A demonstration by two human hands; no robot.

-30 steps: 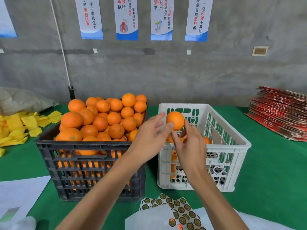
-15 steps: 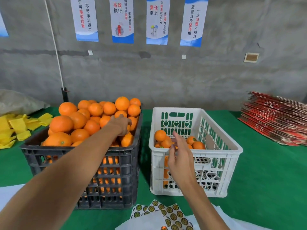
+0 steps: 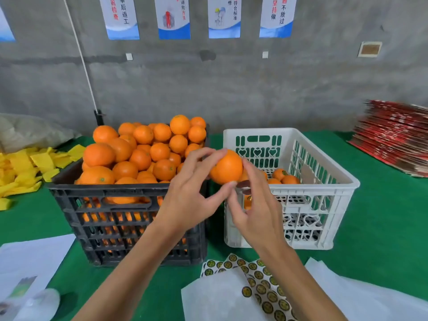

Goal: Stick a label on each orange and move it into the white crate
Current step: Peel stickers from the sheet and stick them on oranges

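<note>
- An orange (image 3: 228, 166) is held in the air between the two crates, just above the near left corner of the white crate (image 3: 324, 205).
- The orange is gripped by the left hand (image 3: 190, 195), with fingers curled over its top and the thumb pressed under it.
- The right hand (image 3: 257, 209) is raised just beside the fruit; its fingers (image 3: 251, 172) touch the orange's right side, and something small and dark is pinched at the thumb tip; whether it is a label cannot be told.
- A few oranges (image 3: 281, 178) lie inside the white crate.
- The black crate (image 3: 115, 218) on the left is heaped with oranges.
- Both crates stand on the green desk (image 3: 382, 228).
- Sheets of round labels (image 3: 259, 281) lie on white paper at the near edge.
</note>
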